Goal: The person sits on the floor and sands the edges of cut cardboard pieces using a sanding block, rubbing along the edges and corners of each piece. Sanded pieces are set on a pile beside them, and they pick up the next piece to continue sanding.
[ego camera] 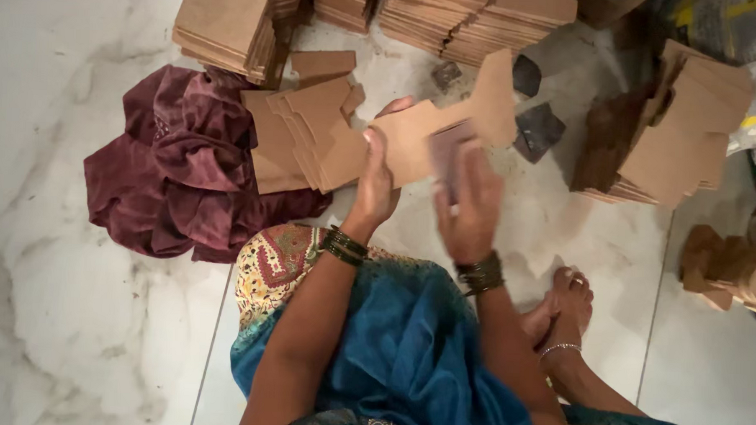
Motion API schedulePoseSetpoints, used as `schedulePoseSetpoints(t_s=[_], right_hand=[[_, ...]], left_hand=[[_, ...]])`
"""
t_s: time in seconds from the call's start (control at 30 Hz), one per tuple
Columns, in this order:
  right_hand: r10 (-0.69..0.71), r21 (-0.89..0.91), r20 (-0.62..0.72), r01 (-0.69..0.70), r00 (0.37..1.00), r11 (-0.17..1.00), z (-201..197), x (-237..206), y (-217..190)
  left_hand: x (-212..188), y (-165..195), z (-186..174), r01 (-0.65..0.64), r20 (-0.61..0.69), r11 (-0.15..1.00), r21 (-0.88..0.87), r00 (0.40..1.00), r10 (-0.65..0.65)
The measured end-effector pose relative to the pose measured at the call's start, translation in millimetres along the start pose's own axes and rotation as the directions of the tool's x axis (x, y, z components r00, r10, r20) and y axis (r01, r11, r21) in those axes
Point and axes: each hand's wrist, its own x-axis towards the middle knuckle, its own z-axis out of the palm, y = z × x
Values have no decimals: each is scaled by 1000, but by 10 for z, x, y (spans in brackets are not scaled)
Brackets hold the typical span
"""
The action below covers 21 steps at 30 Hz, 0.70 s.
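I sit on a white marble floor with a blue cloth over my lap. My left hand grips the near edge of a flat brown cardboard cutout held above the floor. My right hand is blurred with motion just right of it and seems to hold a small dark purplish piece against the cutout. A fanned pile of similar cardboard cutouts lies directly left of my left hand.
Stacks of cardboard pieces line the far side, with another stack at the right. A crumpled maroon cloth lies at the left. Small dark squares rest on the floor. My bare foot is at the right.
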Motion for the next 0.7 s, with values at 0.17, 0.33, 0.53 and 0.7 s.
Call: schedulePoseSetpoints(t_s=[0.17,0.33,0.53,0.7], right_hand=[[120,-18,-62,-121,991,992,-323,168,-76],[-29,59,32,27,999,998,-103,92,-419],[-75,-51,3,75,997,996,-182,218,-351],[31,-57,-101,-37,994,998,-400,292,-269]], left_hand=[[-37,24,85,102,56,994,-36,993,-100],[-73,75,99,104,77,993,-49,992,-100],[-47,95,37,96,215,995,-3,972,-93],[-43,-209,-104,261,232,964,49,936,-265]])
